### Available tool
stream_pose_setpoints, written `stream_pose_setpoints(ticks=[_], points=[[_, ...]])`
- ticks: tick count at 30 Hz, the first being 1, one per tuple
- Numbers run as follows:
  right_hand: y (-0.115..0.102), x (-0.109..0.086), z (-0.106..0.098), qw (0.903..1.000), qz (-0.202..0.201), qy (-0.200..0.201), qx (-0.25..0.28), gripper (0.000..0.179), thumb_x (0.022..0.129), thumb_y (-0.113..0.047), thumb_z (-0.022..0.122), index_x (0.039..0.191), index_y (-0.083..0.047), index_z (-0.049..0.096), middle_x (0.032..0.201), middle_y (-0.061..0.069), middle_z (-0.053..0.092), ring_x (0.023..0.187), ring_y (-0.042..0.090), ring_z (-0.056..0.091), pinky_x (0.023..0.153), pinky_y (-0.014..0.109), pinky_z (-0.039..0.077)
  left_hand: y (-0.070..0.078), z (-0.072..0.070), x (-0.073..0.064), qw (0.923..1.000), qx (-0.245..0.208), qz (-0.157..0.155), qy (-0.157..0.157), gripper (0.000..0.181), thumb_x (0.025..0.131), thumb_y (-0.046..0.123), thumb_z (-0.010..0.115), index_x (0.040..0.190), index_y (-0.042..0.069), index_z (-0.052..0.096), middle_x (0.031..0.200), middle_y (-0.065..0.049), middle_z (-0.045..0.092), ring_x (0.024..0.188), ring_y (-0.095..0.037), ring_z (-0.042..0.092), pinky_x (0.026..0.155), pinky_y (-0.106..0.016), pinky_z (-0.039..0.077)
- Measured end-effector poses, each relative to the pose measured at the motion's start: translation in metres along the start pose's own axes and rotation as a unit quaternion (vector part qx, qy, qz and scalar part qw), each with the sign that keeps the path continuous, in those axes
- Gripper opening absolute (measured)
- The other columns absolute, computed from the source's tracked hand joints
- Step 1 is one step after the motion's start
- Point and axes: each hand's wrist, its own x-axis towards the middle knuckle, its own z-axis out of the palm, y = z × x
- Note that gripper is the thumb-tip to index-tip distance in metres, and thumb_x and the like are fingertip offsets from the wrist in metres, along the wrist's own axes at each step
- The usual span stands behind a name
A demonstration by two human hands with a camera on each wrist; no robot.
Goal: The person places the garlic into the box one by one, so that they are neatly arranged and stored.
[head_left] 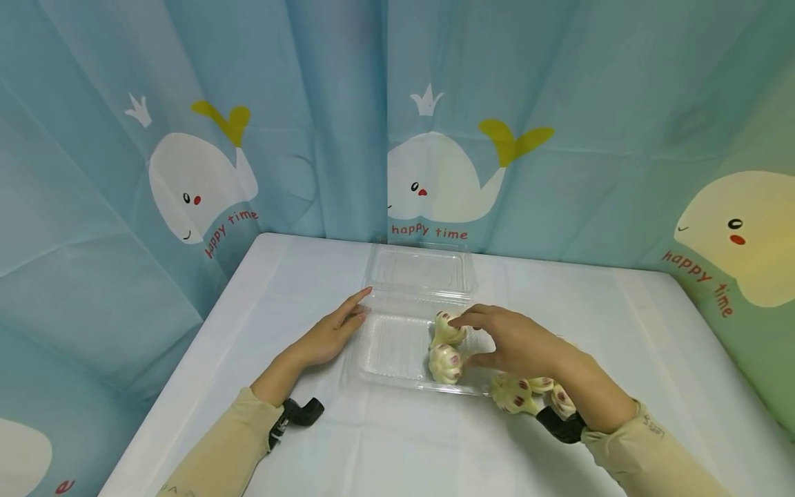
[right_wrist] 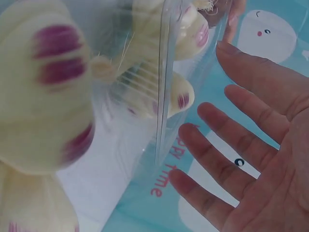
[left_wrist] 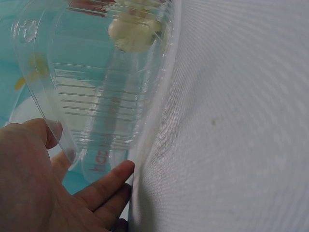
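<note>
Remotely, I had the left hand (head_left: 328, 336) relaxed against the left edge of the box (head_left: 393, 347), apparently steadying it. The right hand (head_left: 517, 340), empty, fingers parted, hovered above its right side near two bulbs (head_left: 445, 364) inside; more bulbs (head_left: 511, 393) lay outside its near right corner, perhaps for reach.

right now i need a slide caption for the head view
Left hand at the side of an open clear box, right hand near two garlic-like bulbs inside.
</note>
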Motion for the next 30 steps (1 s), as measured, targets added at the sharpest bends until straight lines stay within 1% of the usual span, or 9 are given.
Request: stream_pose_setpoints(ticks=[4, 11, 17, 22, 30], points=[[0.003, -0.004, -0.003, 0.9999, 0.007, -0.001, -0.007, 0.057, 0.087, -0.022, 0.085, 0.14, -0.013, 0.064, 0.136, 0.0, 0.065, 0.126, 0.027, 0.064, 0.102, 0.05, 0.054, 0.001, 0.0, 0.0, 1.0, -0.004, -0.001, -0.003, 0.056, 0.111, 0.053, 0.038, 0.163, 0.051, 0.017, 0.161, -0.013, 0.044, 0.151, -0.037, 0.039, 0.123, -0.061, 0.029], [0.007, -0.009, -0.008, 0.9996, 0.018, 0.009, -0.021, 0.057, 0.09, -0.024, 0.083, 0.143, -0.015, 0.062, 0.138, 0.001, 0.065, 0.126, 0.028, 0.064, 0.102, 0.052, 0.054, 0.001, 0.0, 0.0, 1.0, -0.005, -0.002, -0.002, 0.055, 0.111, 0.052, 0.038, 0.162, 0.054, 0.017, 0.161, -0.012, 0.044, 0.151, -0.036, 0.039, 0.123, -0.061, 0.029], [0.01, -0.013, -0.012, 0.9992, 0.032, 0.012, -0.018, 0.056, 0.091, -0.028, 0.082, 0.142, -0.015, 0.063, 0.137, 0.002, 0.065, 0.125, 0.029, 0.064, 0.1, 0.052, 0.054, 0.0, 0.0, 0.0, 1.0, -0.003, -0.003, -0.001, 0.054, 0.112, 0.049, 0.038, 0.162, 0.053, 0.018, 0.162, -0.013, 0.044, 0.151, -0.036, 0.039, 0.123, -0.061, 0.03], [0.014, -0.016, -0.014, 0.999, 0.034, 0.017, -0.021, 0.055, 0.091, -0.028, 0.082, 0.141, -0.014, 0.063, 0.136, 0.004, 0.065, 0.124, 0.03, 0.064, 0.1, 0.052, 0.054, 0.0, 0.0, 0.001, 1.0, -0.005, -0.002, 0.0, 0.053, 0.113, 0.046, 0.039, 0.161, 0.054, 0.018, 0.161, -0.013, 0.045, 0.151, -0.036, 0.04, 0.123, -0.06, 0.031], [0.02, -0.022, -0.015, 0.9984, 0.044, 0.023, -0.029, 0.055, 0.091, -0.031, 0.081, 0.141, -0.015, 0.063, 0.134, 0.005, 0.065, 0.117, 0.028, 0.067, 0.092, 0.051, 0.057, 0.001, 0.0, 0.0, 1.0, -0.005, 0.001, -0.001, 0.054, 0.113, 0.044, 0.038, 0.162, 0.053, 0.018, 0.161, -0.014, 0.044, 0.151, -0.036, 0.039, 0.123, -0.06, 0.03]])
